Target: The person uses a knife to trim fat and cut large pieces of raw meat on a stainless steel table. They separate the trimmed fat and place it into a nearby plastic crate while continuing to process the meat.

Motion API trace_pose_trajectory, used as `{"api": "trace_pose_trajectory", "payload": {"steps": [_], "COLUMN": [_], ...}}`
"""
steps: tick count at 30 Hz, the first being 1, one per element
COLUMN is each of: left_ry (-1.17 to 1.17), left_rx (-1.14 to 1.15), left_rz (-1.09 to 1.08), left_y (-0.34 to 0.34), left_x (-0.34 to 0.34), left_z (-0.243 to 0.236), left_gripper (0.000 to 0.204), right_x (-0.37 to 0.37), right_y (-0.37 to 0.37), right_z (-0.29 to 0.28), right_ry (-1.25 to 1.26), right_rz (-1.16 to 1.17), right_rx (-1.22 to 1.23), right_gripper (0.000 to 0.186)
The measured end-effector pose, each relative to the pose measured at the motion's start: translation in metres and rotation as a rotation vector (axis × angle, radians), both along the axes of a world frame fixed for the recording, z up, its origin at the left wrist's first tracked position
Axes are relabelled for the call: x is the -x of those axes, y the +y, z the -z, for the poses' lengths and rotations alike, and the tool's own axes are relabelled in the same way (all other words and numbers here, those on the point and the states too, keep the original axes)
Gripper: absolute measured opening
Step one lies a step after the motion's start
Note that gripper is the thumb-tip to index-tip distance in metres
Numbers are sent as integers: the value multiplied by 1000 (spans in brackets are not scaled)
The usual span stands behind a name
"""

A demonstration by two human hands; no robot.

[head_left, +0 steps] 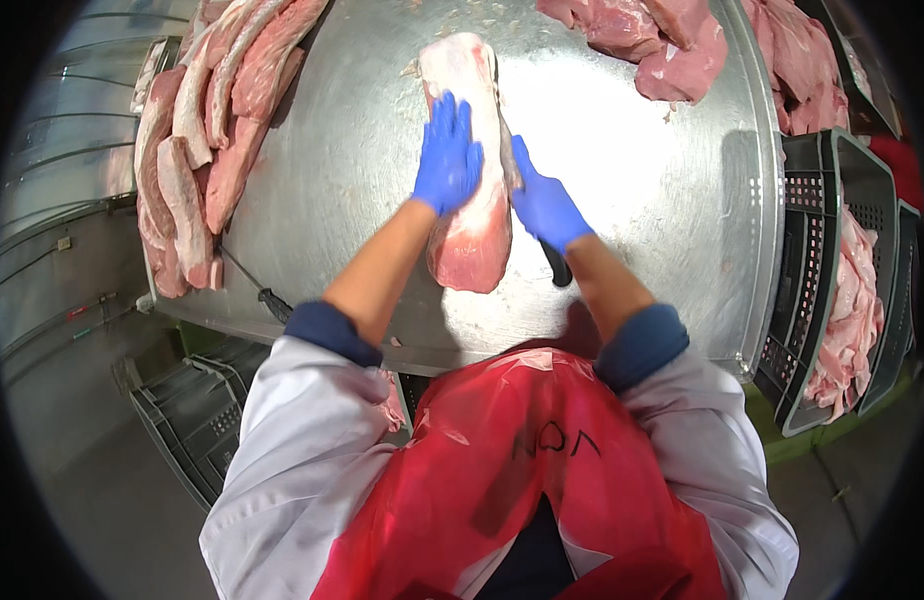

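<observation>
A long pork loin (466, 250) with a white fatty upper part and pinker lower end lies lengthwise on the steel table (337, 200) in front of me. My left hand (449, 157), in a blue glove, rests flat on its left side, fingers stretched out. My right hand (545, 205), also gloved, grips a knife with a black handle (556, 262) along the loin's right edge; the blade is mostly hidden by my fingers and the meat.
Pork strips (187, 170) are piled at the table's left, near another knife (274, 303). Red meat pieces (672, 60) lie at the back right, with more meat (792, 70) beyond. Grey crates (800, 270) with trimmings (844, 320) stand at the right; other crates (182, 420) sit lower left.
</observation>
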State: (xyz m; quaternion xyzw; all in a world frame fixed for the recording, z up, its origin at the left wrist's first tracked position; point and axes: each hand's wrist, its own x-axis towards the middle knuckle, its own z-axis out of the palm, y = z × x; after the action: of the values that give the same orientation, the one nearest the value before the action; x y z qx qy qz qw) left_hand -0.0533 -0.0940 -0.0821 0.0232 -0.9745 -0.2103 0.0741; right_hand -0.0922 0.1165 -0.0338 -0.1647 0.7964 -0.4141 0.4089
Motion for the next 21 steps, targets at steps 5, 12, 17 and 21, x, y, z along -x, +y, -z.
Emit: {"api": "trace_pose_trajectory", "payload": {"steps": [5, 12, 17, 21], "left_ry": [-14, 1, -65, -460], "left_rx": [4, 64, 99, 161], "left_rz": [-35, -74, -96, -335], "left_y": [22, 28, 31, 75], "left_x": [-37, -43, -45, -30], "left_z": [-12, -5, -8, -48], "left_gripper": [63, 63, 66, 96], "right_x": [25, -102, -218, -243], "right_y": [-19, 63, 122, 200], "right_z": [2, 4, -11, -49], "right_ry": [32, -121, -8, 24], "right_rz": [-3, -42, -15, -113], "right_rx": [62, 135, 199, 53], "right_gripper": [80, 80, 80, 81]}}
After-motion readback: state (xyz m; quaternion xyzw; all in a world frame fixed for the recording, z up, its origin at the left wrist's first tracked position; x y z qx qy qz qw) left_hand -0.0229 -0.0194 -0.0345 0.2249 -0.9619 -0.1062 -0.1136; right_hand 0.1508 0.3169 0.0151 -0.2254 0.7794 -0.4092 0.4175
